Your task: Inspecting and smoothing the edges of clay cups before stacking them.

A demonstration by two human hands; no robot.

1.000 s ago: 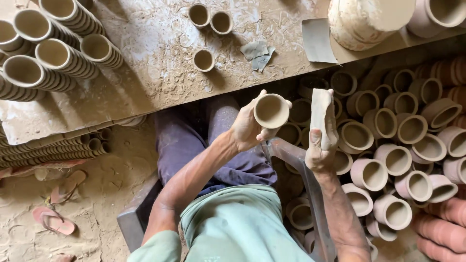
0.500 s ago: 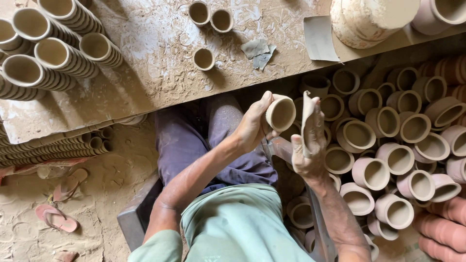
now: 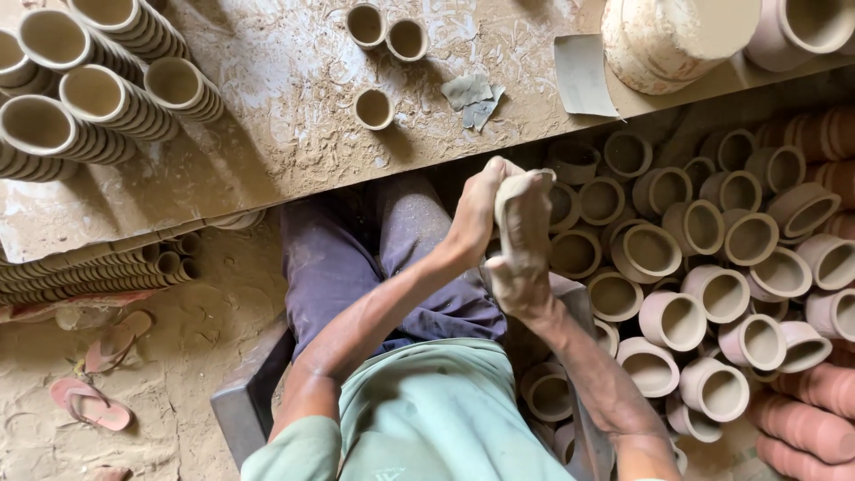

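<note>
Above piled cups (dusty), hands now seemingly pressed together.

Both forearms reach forward and draw together in front of the body. The left hand comes in from the left with the wrist bent, its fingers curled round into a closed grip. The right hand stands upright just right of that grip, palm pressed flat against it, fingers straight and together, pointing away from the body. The two hands touch. Both hands and the right forearm are grey with dust.
</note>
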